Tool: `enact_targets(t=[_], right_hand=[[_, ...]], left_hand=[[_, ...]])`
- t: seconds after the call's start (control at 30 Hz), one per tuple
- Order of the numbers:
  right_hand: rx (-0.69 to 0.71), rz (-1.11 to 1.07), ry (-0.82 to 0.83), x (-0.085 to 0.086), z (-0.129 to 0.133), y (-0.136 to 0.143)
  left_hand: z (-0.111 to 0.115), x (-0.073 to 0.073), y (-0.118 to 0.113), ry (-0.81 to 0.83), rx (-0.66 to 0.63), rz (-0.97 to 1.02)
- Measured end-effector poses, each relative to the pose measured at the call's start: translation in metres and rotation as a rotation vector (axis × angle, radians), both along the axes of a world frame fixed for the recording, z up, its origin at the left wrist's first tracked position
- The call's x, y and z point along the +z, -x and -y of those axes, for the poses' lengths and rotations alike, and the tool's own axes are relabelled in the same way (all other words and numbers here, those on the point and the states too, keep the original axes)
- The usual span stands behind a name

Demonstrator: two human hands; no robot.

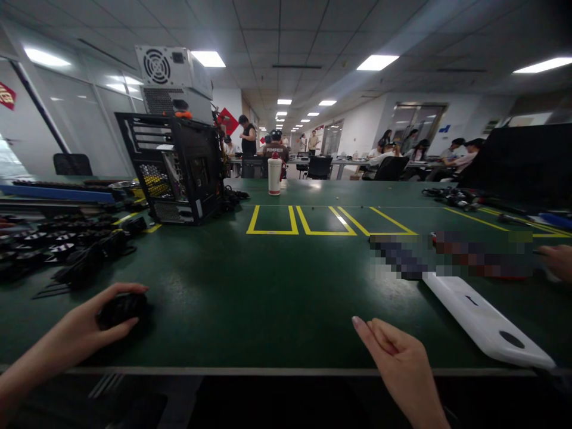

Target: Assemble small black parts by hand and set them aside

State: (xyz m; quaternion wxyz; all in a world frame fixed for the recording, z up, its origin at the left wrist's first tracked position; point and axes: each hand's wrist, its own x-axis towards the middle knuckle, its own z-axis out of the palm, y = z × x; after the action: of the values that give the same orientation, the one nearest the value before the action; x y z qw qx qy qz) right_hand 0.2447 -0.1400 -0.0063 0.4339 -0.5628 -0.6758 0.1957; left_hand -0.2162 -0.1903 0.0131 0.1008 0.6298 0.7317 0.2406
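My left hand (pixel 96 322) is closed around a small, dark, rounded object (pixel 123 308) at the table's front left. Its kind is hard to make out; thumb and fingers sit on either side of it. My right hand (pixel 397 351) hovers by the front edge, fingers curled into a loose fist and thumb pointing forward. Nothing shows in it. To its right lies a long white device (pixel 487 322) with a black oval on it, its far end covered by blurred-out blocks. Between the hands is the green tabletop (pixel 250 310).
An open black computer case (pixel 187 167) stands at back left, with metal power supplies (pixel 172 68) on top. Black parts and cables (pixel 67 244) are piled at left. A white cup (pixel 274 176) stands behind yellow tape outlines (pixel 272 232). Another person's hand (pixel 558 262) shows at right.
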Motion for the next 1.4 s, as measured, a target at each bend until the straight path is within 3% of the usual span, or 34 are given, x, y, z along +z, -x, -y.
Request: enact_targets(t=[0.13,0.27,0.43,0.57,0.77,1.0,1.4], right_hand=[[0.258,0.134,0.155,0.032,-0.018,0.022],[0.503,0.153,0.197,0.050,-0.055,0.054],[0.560,-0.011,0.349,0.038,-0.122,0.084],[0.510,-0.313,0.500,0.028,-0.155,0.088],[0.488,-0.415,0.541,0.026,-0.165,0.083],[0.500,-0.481,0.515,0.020,-0.165,0.081],[0.582,-0.540,0.407,0.015,-0.169,0.079]], left_hand=[[-0.042,0.011,-0.067,0.032,-0.181,0.038],[-0.097,0.016,-0.129,-0.106,-0.345,0.056],[-0.164,0.004,-0.186,-0.219,-0.455,0.086],[-0.196,-0.005,-0.215,-0.238,-0.472,0.158],[-0.207,-0.013,-0.217,-0.228,-0.480,0.288],[-0.204,-0.015,-0.201,-0.035,-0.453,0.479],[-0.201,-0.011,-0.212,-0.144,-0.520,0.528]])
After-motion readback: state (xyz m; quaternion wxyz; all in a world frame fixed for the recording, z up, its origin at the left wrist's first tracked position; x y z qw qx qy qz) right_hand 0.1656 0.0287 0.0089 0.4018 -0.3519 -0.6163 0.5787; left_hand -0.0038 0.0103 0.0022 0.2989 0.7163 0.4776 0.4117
